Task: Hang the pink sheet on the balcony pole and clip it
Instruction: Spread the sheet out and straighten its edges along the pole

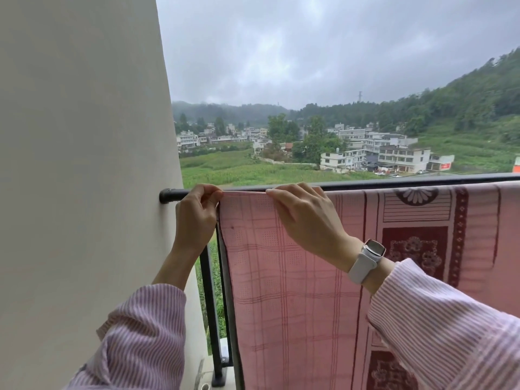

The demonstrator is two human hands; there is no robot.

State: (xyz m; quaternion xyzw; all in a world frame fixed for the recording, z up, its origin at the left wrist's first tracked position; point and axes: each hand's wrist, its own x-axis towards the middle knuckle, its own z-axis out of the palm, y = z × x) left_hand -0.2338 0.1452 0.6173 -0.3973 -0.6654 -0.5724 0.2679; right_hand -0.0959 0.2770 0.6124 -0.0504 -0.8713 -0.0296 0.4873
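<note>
step: square pink sheet (281, 277) edge on balcony pole (394, 183) | left hand (197, 215) pinches corner, 9 o'clock | right hand (306, 218) pinches top fold | pull taut before clipping

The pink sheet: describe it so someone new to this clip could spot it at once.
Follow the black balcony pole out from the white wall. The pink sheet drapes over its wall end, both hands at its top fold. Unlike the floral maroon-bordered cloth overlapping it on the right, it has a plain grid of thin red lines.
</note>
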